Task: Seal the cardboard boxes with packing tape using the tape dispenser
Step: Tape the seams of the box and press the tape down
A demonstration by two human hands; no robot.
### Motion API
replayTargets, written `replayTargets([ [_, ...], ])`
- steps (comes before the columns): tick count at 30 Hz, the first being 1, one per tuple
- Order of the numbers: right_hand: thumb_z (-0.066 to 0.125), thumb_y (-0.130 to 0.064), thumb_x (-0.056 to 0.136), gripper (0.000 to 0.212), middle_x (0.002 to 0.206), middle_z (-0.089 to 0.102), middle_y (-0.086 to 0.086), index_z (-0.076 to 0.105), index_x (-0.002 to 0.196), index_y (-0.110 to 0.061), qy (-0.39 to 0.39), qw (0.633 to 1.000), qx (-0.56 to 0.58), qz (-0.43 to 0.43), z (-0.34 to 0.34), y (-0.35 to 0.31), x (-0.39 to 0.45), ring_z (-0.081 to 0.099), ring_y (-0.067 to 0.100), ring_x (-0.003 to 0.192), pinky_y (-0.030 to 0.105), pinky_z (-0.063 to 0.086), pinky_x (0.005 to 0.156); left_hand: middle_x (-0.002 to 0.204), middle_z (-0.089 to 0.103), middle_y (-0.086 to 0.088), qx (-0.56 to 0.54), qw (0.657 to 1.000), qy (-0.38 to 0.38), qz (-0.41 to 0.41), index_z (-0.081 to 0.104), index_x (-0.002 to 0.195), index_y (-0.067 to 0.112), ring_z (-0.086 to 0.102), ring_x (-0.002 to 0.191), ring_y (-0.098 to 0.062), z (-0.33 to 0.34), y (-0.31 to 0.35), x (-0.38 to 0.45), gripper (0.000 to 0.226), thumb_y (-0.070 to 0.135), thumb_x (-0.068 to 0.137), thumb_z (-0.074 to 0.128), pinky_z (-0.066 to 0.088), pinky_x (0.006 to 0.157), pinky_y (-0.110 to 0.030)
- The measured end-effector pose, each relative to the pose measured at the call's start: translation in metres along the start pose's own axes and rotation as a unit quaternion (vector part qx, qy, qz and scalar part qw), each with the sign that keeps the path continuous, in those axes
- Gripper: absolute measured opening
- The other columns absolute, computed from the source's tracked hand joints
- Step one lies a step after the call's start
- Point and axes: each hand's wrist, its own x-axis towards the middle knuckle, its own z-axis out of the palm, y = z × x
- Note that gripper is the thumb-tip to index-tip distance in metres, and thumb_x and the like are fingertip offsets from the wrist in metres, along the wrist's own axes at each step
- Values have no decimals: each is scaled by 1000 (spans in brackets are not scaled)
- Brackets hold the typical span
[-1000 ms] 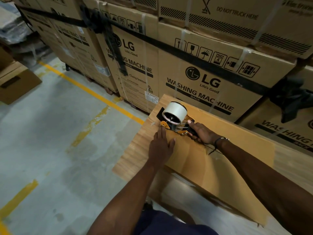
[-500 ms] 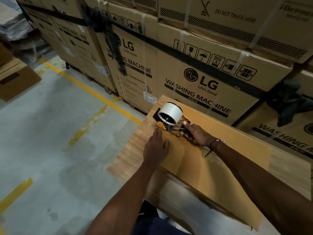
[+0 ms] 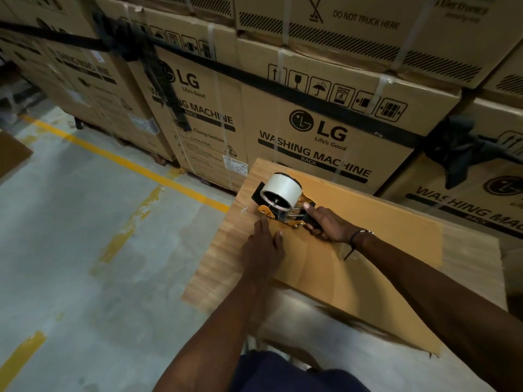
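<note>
Two yellow floor lines [image 3: 119,158] cross the grey concrete floor [image 3: 70,250] in the left half of the frame, one running diagonally from the upper left toward the centre, the other broken into worn dashes lower down. At the far left edge a corner of a brown carton [image 3: 11,157] juts in. Along the top of the frame stands a wall of stacked washing machine cartons [image 3: 325,131], printed with a logo and handling symbols, bound by white straps and a black band [image 3: 254,77] that is knotted at the upper left and again at the right edge. In the centre, a wooden table [image 3: 215,267] with a pale grain reaches from mid-frame to the right edge, and on it lies a flat cardboard box [image 3: 368,250], its long side running from the centre toward the lower right. The left hand [image 3: 263,247] rests palm down on the near left end of the box, fingers straight and together, fingertips just beside the front of the tape dispenser [image 3: 283,206]. That dispenser sits on the box's upper left end, with a white tape roll [image 3: 283,188] on top and orange metal parts below. The right hand [image 3: 325,224], wearing a dark wristband [image 3: 358,234], has its fingers curled round the dispenser's handle, thumb up near the roll. Both forearms reach in from the bottom of the frame, above dark blue clothing [image 3: 283,374] at the lower centre.
</note>
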Motion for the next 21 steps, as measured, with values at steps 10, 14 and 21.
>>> replayTargets([
  [10, 19, -72, 103, 77, 63, 45, 4, 57, 78, -10, -7, 999, 49, 21, -19, 30, -29, 35, 11, 48, 20, 37, 48, 143, 47, -6, -1, 1000, 16, 19, 21, 161, 16, 65, 100, -30, 6, -3, 1, 71, 55, 102, 35, 50, 71, -38],
  [14, 19, -71, 103, 76, 62, 46, 4, 57, 76, -10, -5, 999, 41, 9, -20, 33, -33, 36, 11, 47, 21, 37, 48, 161, 34, -8, 29, 999, 32, 24, 23, 161, 13, 41, 142, -32, 10, -2, 3, 71, 51, 103, 35, 52, 96, -50],
  [21, 19, -75, 101, 78, 65, 48, 7, 57, 75, -12, 0, 1000, 24, -1, -21, 35, -35, 37, 13, 50, 23, 38, 52, 169, 24, -3, 67, 996, -7, 59, 17, 163, 22, 22, 155, -27, 6, -4, 5, 64, 47, 106, 28, 24, 121, -59],
])
